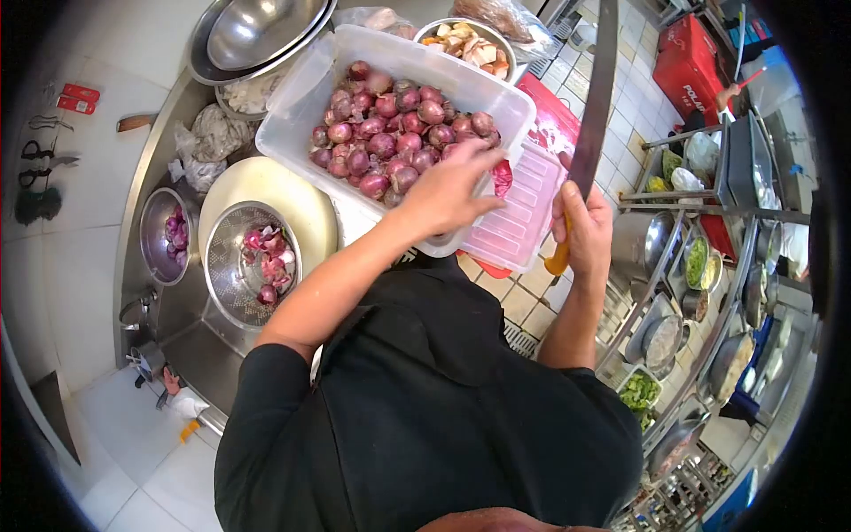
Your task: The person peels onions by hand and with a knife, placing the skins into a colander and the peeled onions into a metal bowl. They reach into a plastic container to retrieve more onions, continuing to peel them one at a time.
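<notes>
My left hand (450, 189) reaches over the near right corner of a clear plastic tub (292, 111), its fingers spread and a little blurred. Plenty of red onions (381, 146) fill the tub. A bright red-purple onion piece (503, 177) shows just beyond my fingertips at the tub's right end. On the right, my right hand (585, 232) is wrapped round a large knife (596, 111), blade pointing up and away from me. The butt of its orange handle (557, 260) sticks out below the fist. Beside the tub lies a pink ribbed plastic lid (510, 217).
A perforated colander (226, 293) with onion peelings and a steel bowl (152, 253) of peeled onions stand at the left, by the sink (199, 341). Behind the tub is a bowl of cut pieces (470, 49). Shelves with food containers (696, 262) line the right side.
</notes>
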A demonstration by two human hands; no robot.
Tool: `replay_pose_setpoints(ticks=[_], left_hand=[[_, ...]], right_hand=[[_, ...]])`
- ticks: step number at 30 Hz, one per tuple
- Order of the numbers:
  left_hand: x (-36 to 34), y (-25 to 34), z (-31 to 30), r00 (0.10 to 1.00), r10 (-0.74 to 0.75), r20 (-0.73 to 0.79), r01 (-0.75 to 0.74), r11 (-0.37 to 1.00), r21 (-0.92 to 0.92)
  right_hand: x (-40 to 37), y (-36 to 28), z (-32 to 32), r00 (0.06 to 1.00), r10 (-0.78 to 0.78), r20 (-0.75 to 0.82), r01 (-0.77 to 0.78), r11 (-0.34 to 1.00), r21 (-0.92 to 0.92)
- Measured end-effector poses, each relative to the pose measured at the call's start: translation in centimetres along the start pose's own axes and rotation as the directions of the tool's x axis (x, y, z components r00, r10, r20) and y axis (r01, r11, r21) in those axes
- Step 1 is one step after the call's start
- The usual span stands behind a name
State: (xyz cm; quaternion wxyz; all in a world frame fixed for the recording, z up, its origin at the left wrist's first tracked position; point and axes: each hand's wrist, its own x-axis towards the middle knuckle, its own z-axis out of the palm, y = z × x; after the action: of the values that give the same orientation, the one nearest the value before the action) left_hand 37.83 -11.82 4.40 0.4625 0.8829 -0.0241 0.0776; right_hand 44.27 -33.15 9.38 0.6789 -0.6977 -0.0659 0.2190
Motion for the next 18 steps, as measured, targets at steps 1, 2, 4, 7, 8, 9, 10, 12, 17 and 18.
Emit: replay_pose_setpoints(ticks=[1,2,4,7,8,9,10,12,17,18], left_hand=[[0.6,0.3,1.0,1.0,0.018,0.025,-0.018,1.0,0.02],[0.9,0.4,1.6,0.998,0.032,0.045,-0.034,0.998,0.045],[1.1,-1.3,2.5,0.996,0.072,-0.045,-0.07,0.997,0.04],[-0.4,-1.5,0.3,0.965,0.055,-0.258,-0.059,0.998,-0.008],[-1.7,-1.0,-1.7,0.94,0.032,-0.338,-0.047,0.998,-0.038],[-3.4,-1.0,-4.4,0.925,0.062,-0.375,-0.05,0.998,0.042],[-5.9,-0.7,-7.0,0.901,-0.051,-0.43,0.084,0.995,0.057],[-11.3,-2.6,-11.0,0.773,-0.17,-0.611,0.302,0.946,0.119],[-20.9,-5.7,-14.4,0.664,-0.488,-0.567,0.747,0.469,0.471],[-21.0,-5.4,-14.1,0.685,-0.469,-0.558,0.723,0.344,0.599]], right_hand=[[0.6,0.7,-0.7,1.0,0.007,-0.019,-0.008,1.0,-0.023],[1.2,1.1,-0.9,0.999,0.012,-0.031,-0.014,0.999,-0.045],[2.3,1.6,-0.5,0.999,0.032,-0.037,-0.034,0.998,-0.053],[3.7,3.3,-0.4,0.996,0.088,-0.012,-0.088,0.994,-0.06],[3.9,3.6,-0.4,0.995,0.096,0.014,-0.095,0.994,-0.063],[4.2,3.9,-0.4,0.994,0.103,0.04,-0.101,0.993,-0.064],[4.6,4.3,-0.3,0.992,0.109,0.067,-0.105,0.992,-0.063],[5.2,4.4,0.2,0.989,0.134,0.067,-0.128,0.988,-0.086],[6.5,3.6,1.4,0.981,0.145,0.126,-0.128,0.983,-0.129],[6.7,3.5,1.7,0.981,0.139,0.136,-0.123,0.985,-0.125]])
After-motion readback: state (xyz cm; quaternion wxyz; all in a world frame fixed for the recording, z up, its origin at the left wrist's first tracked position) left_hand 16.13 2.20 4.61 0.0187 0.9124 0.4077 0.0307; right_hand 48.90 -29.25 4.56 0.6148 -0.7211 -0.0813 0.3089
